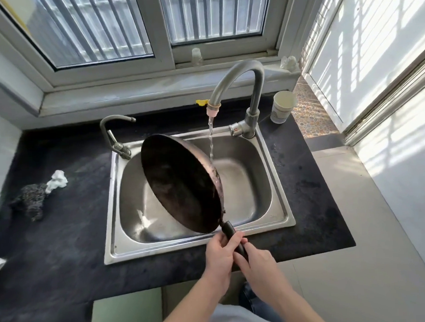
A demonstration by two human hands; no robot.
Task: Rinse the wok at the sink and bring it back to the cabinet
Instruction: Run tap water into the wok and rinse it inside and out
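Observation:
A dark round wok (181,184) is tilted steeply on its edge over the steel sink (275,172), its inside facing left. Its black handle (230,232) points toward me. My left hand (221,254) grips the handle from the left, and my right hand (256,261) grips it just below, from the right. A thin stream of water (211,141) runs from the tall faucet (237,86) and strikes the wok's upper right rim.
A black counter (64,240) surrounds the sink. A small second tap (115,133) stands at the sink's back left. A dark scrubber (30,200) and crumpled white paper (57,179) lie at left. A paper cup (282,106) stands at back right.

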